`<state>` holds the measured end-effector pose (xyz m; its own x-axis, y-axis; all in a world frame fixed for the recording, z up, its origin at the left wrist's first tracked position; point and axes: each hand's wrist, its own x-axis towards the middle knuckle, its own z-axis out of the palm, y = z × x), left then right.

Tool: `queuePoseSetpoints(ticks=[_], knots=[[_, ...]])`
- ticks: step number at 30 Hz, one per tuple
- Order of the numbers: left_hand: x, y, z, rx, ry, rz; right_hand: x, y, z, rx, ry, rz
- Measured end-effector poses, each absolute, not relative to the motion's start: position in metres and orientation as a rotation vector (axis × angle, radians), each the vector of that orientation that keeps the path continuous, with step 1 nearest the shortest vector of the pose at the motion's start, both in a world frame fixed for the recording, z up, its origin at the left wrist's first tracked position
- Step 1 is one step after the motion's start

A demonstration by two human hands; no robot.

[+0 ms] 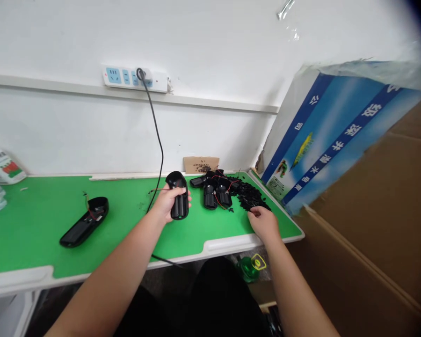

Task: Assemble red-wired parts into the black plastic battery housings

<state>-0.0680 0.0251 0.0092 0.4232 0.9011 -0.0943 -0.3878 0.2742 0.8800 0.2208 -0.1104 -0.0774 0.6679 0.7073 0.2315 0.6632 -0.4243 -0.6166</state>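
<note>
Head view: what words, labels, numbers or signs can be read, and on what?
"公司": left stripe of the blue box.
"级深井潜水电泵": the box's right stripe; the character above "级" is cut off.
Too small or blurred to read: the box's white label; print on the white container.

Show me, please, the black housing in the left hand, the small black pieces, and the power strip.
Black housing [180, 204], head view: its lower half.
Small black pieces [250, 194], head view: middle of the pile.
Power strip [129, 78], head view: its front face.
</note>
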Motion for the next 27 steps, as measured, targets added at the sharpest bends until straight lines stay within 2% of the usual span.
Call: queuePoseSetpoints(ticks=[12, 27], knots=[[-0.068, 0.029, 0.008, 0.919, 0.646, 0.965, 0.226, -0.094, -0.069, -2.368, -1.168, 0.097], [-0.068, 0.033, 0.009, 0.97, 0.684, 0.909, 0.22, -0.091, -0.066, -2.401, -1.279, 0.014]])
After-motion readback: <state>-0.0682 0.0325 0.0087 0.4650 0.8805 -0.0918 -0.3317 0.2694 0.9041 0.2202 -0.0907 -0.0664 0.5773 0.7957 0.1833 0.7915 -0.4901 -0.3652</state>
